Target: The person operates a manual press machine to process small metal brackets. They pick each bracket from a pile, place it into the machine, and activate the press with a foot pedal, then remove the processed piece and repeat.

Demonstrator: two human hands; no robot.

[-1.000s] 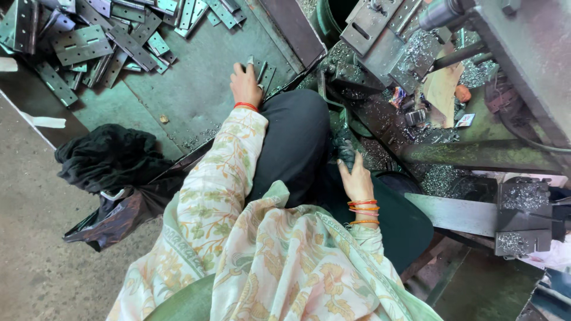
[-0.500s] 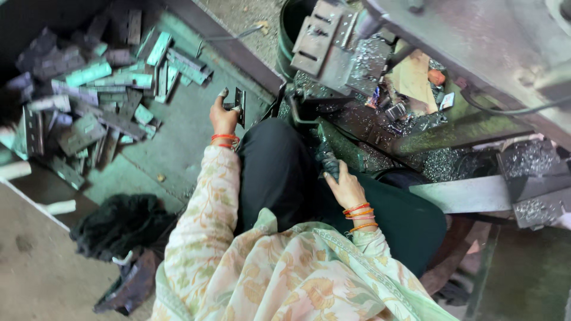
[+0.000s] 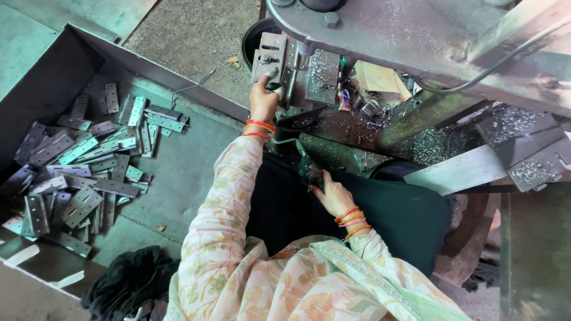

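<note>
Both hands grip: left hand (image 3: 263, 102) on the metal fixture (image 3: 279, 66), right hand (image 3: 331, 194) around a dark lever (image 3: 307, 167).

Pile of flat drilled metal hinge plates (image 3: 83, 172) in a grey tray (image 3: 178, 178) well left of the left hand, black cloth (image 3: 128, 285) below it, dark round bin (image 3: 257, 40) just above-left, cardboard scrap (image 3: 380, 80) and metal swarf (image 3: 434, 145) right of both hands.
</note>
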